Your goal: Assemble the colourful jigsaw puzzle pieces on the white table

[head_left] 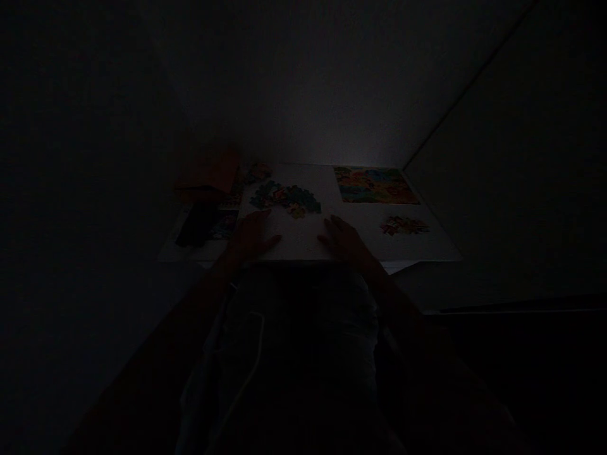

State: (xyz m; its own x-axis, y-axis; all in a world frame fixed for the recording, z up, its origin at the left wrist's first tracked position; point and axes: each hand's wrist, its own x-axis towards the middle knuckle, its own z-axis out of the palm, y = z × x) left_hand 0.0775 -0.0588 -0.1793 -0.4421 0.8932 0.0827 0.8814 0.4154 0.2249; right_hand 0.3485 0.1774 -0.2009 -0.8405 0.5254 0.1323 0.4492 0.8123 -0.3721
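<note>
Two hands, left (249, 235) and right (346, 241), are laid with fingers open and nothing gripped on the surface (298, 243), perhaps for steadying; puzzle pieces (303, 199) are heaped just beyond, seemingly kept within reach.

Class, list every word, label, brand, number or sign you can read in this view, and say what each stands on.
No readable text anywhere; the view is very dark.
Colourful picture sheet: no legible lettering.
Middle pile of puzzle pieces and right-hand pile of puzzle pieces: too small and dim to read.
Orange object: too dark to tell.
</note>
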